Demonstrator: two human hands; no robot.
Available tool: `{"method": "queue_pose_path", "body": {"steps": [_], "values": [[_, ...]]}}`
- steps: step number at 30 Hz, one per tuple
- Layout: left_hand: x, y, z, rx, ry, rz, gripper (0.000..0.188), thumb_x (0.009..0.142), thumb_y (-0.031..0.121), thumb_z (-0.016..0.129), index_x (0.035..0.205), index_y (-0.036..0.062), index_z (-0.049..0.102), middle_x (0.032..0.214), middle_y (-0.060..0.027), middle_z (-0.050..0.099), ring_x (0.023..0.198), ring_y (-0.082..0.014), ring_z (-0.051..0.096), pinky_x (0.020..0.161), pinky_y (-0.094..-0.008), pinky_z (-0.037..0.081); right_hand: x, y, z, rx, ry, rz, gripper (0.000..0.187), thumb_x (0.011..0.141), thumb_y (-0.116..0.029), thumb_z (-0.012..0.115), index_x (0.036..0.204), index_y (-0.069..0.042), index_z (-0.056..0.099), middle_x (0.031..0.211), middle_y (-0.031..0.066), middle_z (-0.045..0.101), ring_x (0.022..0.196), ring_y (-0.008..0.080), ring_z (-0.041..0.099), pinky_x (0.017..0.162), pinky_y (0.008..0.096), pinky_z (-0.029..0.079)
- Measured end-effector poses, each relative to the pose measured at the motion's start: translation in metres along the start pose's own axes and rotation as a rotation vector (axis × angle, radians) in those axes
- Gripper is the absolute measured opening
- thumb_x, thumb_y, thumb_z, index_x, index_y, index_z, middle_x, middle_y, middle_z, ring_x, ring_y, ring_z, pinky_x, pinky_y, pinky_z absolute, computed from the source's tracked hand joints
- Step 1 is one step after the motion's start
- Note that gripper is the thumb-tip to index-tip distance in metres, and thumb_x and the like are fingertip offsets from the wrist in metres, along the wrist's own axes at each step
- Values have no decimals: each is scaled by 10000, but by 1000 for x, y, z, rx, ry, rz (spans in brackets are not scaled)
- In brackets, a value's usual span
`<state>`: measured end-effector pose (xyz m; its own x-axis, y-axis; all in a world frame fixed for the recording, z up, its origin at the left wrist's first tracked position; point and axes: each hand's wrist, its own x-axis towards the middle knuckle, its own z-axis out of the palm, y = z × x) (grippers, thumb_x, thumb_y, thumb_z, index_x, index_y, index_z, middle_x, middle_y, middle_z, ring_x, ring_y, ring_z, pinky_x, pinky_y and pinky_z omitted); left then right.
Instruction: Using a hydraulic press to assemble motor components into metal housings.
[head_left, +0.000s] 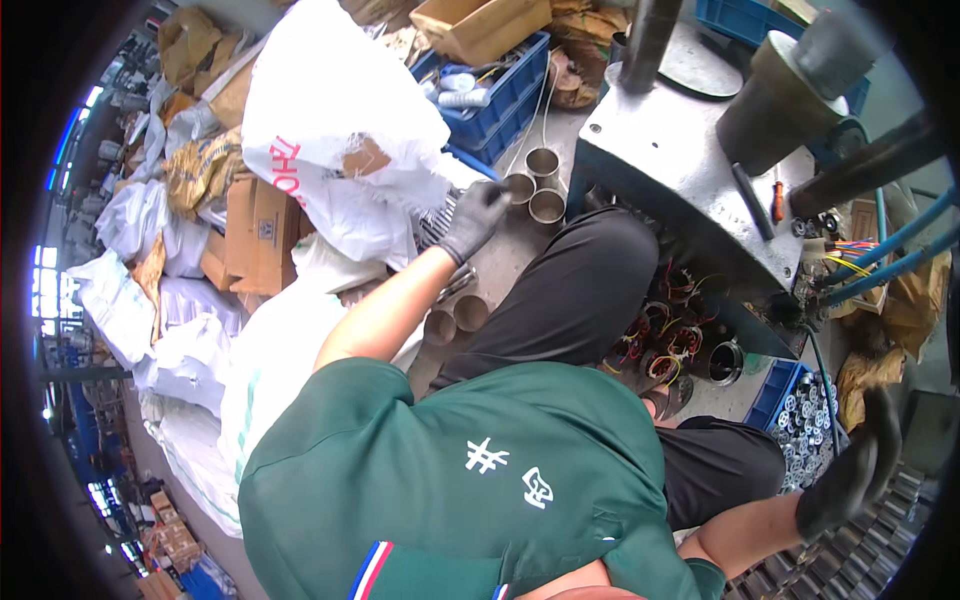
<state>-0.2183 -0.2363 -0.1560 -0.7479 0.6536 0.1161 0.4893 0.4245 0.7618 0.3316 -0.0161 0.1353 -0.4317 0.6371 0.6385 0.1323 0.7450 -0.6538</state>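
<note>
My left hand [474, 222], in a dark grey glove, reaches to the floor with its fingers curled at the rim of an open metal cylinder [518, 189]. Two more metal cylinders stand upright against that one, a far one [542, 163] and a near one [546, 206]. My right hand [850, 470], also gloved and slightly blurred, is out at the lower right with its fingers stretched and nothing visible in them. Below it are rows of grey metal cylinders [800, 560].
A press-like machine with a metal table [650, 135] stands ahead right, bearing a red-handled screwdriver [777, 200]. Wired motor parts [670, 345] lie beneath it. A blue crate [775, 392] holds small metal parts. White sacks [335, 110] and cartons [262, 235] crowd the left.
</note>
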Motion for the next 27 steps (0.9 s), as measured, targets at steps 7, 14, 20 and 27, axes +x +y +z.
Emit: {"method": "queue_pose_path", "body": {"steps": [7,14,20,27], "values": [[-96,-141,30,732,-612,-359,416,1030,350,553,1434,277,618,1389,-204,610,1300,-408,604,1077,-546,492,-70,-14,-37,-431,268,152,401,1107,-213,511,1377,70,598,1419,225,620,1296,330,611,1150,482,464],[-64,-174,66,1063,-737,-362,431,1014,347,574,1377,136,672,1448,-166,610,1323,-403,601,1012,-560,523,-94,33,-36,-706,454,185,378,1074,-30,571,1444,-1,498,1332,193,643,1206,251,657,1006,366,556],[-75,-158,29,893,-635,-126,374,828,301,760,1096,41,762,1345,-228,647,1164,-376,690,972,-484,560,-51,66,-29,-946,665,-58,214,1045,-16,599,1238,75,624,1139,193,704,998,257,713,925,338,590],[-48,-67,-18,197,-115,114,378,694,236,862,933,-8,698,1301,-276,618,1131,-398,666,980,-465,541,64,159,-99,-689,632,-420,160,1006,-27,646,1120,83,670,989,187,739,845,229,735,775,304,619]]}}
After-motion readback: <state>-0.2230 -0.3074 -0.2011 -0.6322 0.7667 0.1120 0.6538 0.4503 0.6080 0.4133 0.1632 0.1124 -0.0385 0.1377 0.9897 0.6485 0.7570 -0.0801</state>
